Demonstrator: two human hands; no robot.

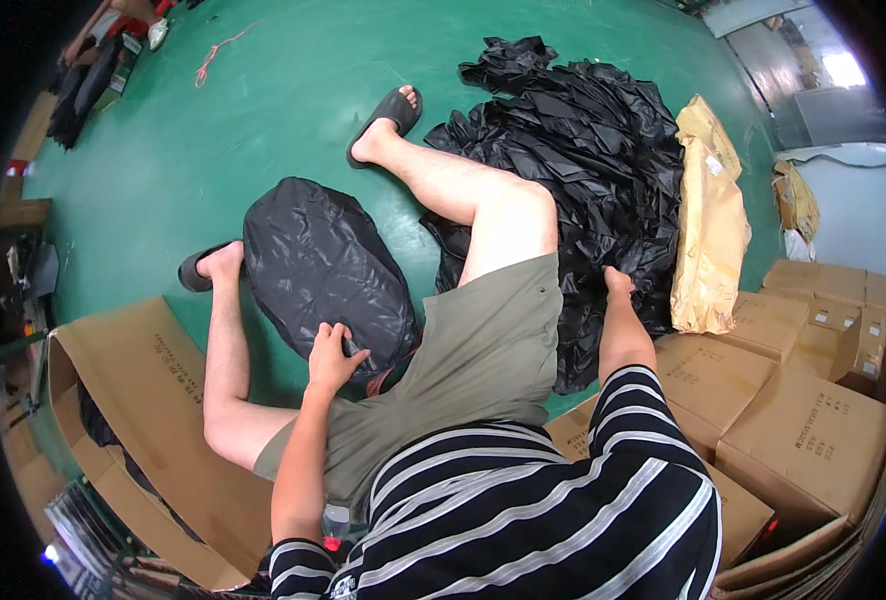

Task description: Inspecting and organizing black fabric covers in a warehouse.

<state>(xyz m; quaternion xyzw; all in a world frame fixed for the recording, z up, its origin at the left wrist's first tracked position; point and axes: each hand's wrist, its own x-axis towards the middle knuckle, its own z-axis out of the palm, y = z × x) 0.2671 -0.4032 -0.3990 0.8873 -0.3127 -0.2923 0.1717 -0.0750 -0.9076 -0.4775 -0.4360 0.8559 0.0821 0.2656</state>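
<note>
A rounded, stuffed-looking black fabric bundle (323, 265) lies on the floor between my legs. My left hand (333, 358) rests on its near end, fingers loosely spread and thumb apart. To the right, a large crumpled heap of thin black fabric (583, 160) spreads beside and partly behind my leg. My right hand (618, 284) is closed at the near right part of this heap, on a fold of black fabric; its fingertips are partly hidden. Something dark with a red edge shows under the near end of the bundle, too covered to name.
A yellowish wrapped package (708, 230) lies along the heap's right side. Cardboard boxes (808, 430) are stacked at the near right. An open carton (173, 420) with black material inside stands at the left. Red string (213, 58) lies on the green floor (293, 90).
</note>
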